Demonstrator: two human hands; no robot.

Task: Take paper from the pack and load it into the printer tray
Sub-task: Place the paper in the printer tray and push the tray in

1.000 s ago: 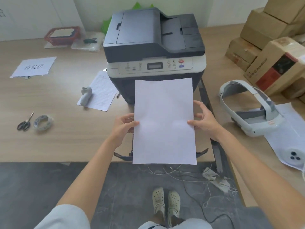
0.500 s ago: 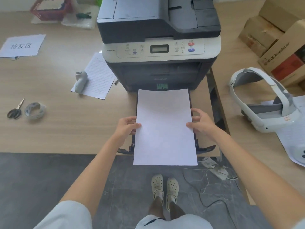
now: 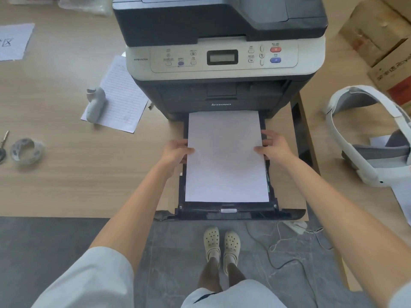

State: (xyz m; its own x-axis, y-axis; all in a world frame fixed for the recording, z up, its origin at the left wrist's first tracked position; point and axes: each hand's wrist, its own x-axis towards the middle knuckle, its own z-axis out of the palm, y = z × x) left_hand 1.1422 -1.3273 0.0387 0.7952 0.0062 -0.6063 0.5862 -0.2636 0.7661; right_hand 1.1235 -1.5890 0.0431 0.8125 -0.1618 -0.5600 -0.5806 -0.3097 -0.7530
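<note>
A white sheet of paper lies flat within the black pulled-out printer tray, its far edge at the printer's mouth. The dark grey and silver printer stands on the wooden table behind it. My left hand pinches the sheet's left edge, thumb on top. On the opposite edge my right hand holds it the same way. The paper pack is out of view.
A lined sheet with a grey device on it lies left of the printer. A tape roll sits at the far left. On the right are a white headset and cardboard boxes. Cables trail on the floor.
The sheet has gone from held up in front of the printer down and forward into the open tray. Both hands moved with it, keeping their grip on its side edges.
</note>
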